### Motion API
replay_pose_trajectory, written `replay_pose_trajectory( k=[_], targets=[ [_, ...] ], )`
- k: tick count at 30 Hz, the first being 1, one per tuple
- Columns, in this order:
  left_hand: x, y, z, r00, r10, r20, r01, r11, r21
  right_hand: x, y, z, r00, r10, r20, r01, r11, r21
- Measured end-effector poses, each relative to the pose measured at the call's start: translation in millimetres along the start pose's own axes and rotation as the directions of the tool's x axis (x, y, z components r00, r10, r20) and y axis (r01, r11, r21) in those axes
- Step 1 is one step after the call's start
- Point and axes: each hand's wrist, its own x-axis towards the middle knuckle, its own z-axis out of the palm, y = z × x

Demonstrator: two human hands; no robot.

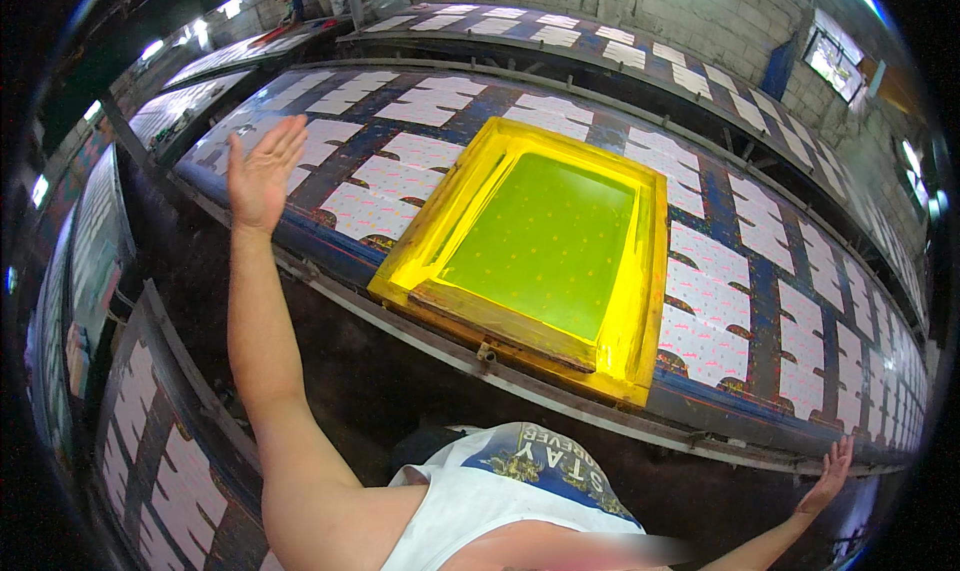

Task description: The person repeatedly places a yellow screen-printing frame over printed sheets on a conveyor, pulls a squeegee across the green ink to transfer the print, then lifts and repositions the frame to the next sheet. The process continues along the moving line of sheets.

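Note:
A screen-printing frame [655,271] with yellow-smeared edges and a green mesh [550,241] lies on the long printing table in front of me. Along its near end, inside the rim, rests a long wooden bar [500,326], which looks like a squeegee. My left hand [265,176] is raised left of the frame, fingers stretched and palm showing, touching nothing. Off to the far right, my right hand [830,476] is up near the table's edge, fingers extended and holding nothing. White cut fabric pieces [705,291] with small pink prints lie in rows around the frame.
A metal rail [400,326] runs along the near table edge, with a small clamp-like fitting [486,352] below the frame. More tables with fabric pieces [180,481] stand behind me at left and beyond [560,37]. Another person [292,9] is far back at left.

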Motion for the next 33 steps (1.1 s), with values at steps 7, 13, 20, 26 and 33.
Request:
replay_pose_trajectory(
  k=[7,13,20,26,33],
  targets=[
    [3,-34,27,0.993,-0.063,0.097,0.046,0.984,0.171,26,26,33,0.990,0.004,0.140,0.017,0.989,-0.147],
    [18,-47,17,0.985,-0.149,0.087,0.122,0.958,0.261,36,31,79,0.954,-0.027,0.297,0.094,0.972,-0.215],
    [63,-112,-8,0.973,-0.102,-0.206,0.196,0.836,0.512,32,-55,140,0.939,-0.009,0.344,0.146,0.915,-0.377],
    [90,-199,-36,0.928,-0.243,-0.282,0.359,0.787,0.502,31,-105,196,0.929,0.035,0.370,0.140,0.890,-0.435],
    [85,-327,-33,0.991,0.016,-0.129,0.096,0.579,0.810,-9,-114,282,0.836,0.137,0.531,0.154,0.871,-0.467]
  ],
)
